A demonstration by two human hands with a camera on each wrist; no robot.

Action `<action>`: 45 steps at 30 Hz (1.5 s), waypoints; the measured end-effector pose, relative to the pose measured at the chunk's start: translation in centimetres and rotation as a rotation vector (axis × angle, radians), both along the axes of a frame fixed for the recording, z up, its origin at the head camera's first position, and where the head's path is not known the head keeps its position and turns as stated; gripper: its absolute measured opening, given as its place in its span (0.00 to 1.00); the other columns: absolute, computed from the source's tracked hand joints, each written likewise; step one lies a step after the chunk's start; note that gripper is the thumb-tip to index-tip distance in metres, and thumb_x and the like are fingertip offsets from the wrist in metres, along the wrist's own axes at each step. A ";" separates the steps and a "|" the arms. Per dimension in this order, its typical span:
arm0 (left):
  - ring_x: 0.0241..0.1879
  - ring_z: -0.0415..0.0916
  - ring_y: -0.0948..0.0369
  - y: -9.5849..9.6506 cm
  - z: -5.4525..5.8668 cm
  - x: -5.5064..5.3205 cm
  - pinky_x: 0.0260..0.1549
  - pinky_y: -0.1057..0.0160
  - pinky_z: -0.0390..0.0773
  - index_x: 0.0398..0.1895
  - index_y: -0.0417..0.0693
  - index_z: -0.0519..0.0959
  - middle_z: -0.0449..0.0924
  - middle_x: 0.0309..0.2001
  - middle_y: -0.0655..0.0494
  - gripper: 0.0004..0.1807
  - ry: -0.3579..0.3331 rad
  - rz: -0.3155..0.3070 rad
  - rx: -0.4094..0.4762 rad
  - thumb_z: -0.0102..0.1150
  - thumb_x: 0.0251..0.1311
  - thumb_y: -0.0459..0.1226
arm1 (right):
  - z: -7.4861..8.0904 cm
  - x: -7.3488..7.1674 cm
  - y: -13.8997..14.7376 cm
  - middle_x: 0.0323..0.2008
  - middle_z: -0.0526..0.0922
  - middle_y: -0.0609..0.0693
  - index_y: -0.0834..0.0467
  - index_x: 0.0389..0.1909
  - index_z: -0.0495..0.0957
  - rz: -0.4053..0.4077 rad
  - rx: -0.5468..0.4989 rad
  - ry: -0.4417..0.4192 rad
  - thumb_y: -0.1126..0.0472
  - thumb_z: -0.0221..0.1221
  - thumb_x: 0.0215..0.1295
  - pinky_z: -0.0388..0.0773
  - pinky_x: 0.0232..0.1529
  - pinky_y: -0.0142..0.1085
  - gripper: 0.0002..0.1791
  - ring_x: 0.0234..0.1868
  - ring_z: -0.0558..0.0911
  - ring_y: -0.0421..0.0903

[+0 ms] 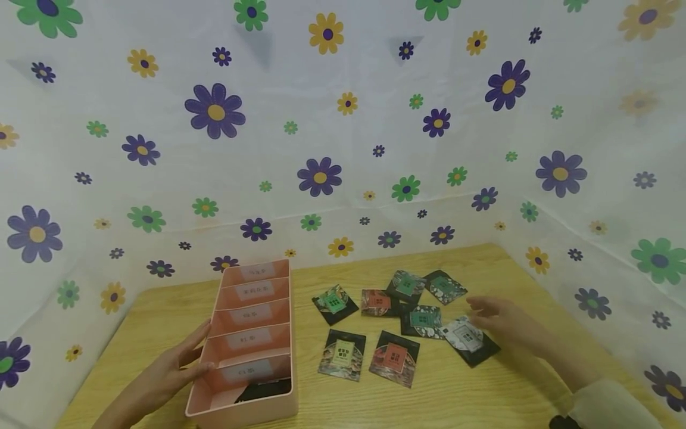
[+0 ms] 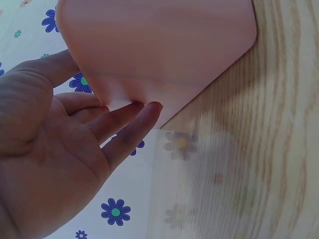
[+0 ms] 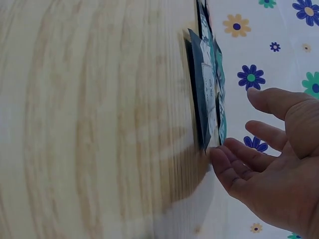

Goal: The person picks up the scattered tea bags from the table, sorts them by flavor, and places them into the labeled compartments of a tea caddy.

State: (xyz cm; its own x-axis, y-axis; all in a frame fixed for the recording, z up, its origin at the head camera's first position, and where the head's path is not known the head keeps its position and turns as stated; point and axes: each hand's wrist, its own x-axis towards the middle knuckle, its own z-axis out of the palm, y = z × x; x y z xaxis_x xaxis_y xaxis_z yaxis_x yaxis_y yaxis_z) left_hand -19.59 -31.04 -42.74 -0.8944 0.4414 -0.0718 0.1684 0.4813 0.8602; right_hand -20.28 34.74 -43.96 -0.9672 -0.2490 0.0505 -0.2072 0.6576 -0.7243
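A long pink divided box [image 1: 241, 411] stands on the table, its compartments bearing pale labels. My left hand [image 1: 171, 369] holds its left wall near the front, thumb over the rim and fingers against the outside; the left wrist view shows those fingertips on the pink side. A black sachet [image 1: 268, 389] lies in the nearest compartment. My right hand [image 1: 506, 325] is open, its fingertips right by a black sachet with a white label [image 1: 467, 339]. Seen from the right wrist, the hand [image 3: 269, 164] has nothing between thumb and fingers, and that sachet [image 3: 203, 94] lies flat beyond the fingertips.
Several more sachets lie right of the box: a green-labelled one [image 1: 334, 302], a yellow-labelled one [image 1: 343, 354], a red-labelled one [image 1: 395, 358] and an overlapping group [image 1: 407, 286] behind. A flower-patterned white sheet [image 1: 348, 137] hangs around the table's back and sides.
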 end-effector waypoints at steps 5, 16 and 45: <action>0.72 0.53 0.25 -0.1 0.0 0.0 0.51 0.71 0.77 0.84 0.41 0.40 0.39 0.80 0.29 0.43 0.003 0.003 -0.016 0.54 0.78 0.38 | -0.2 0.0 -0.1 0.63 0.75 0.73 0.71 0.70 0.68 0.039 0.020 -0.040 0.57 0.68 0.68 0.80 0.55 0.58 0.36 0.58 0.79 0.69; 0.71 0.52 0.23 -0.3 -0.4 0.1 0.50 0.72 0.77 0.84 0.40 0.37 0.37 0.80 0.27 0.43 0.000 -0.016 0.020 0.52 0.79 0.36 | -0.4 -1.1 -0.4 0.63 0.70 0.79 0.75 0.65 0.71 0.228 0.232 0.074 0.58 0.74 0.58 0.74 0.57 0.68 0.39 0.59 0.74 0.76; 0.71 0.52 0.23 -0.1 -0.4 -0.1 0.50 0.72 0.77 0.83 0.37 0.37 0.38 0.79 0.24 0.43 -0.001 -0.025 0.021 0.52 0.79 0.36 | 0.4 -2.7 -0.1 0.44 0.79 0.49 0.63 0.48 0.76 0.213 0.299 -0.093 0.59 0.77 0.53 0.77 0.45 0.43 0.26 0.44 0.76 0.46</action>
State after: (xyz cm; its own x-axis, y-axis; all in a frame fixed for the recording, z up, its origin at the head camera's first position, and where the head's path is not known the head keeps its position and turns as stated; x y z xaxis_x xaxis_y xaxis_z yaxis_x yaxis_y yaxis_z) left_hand -19.73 -31.18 -43.10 -0.8829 0.4652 -0.0634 0.1792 0.4585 0.8704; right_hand -22.99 34.62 -43.55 -0.8891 -0.4356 -0.1408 -0.3043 0.7922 -0.5289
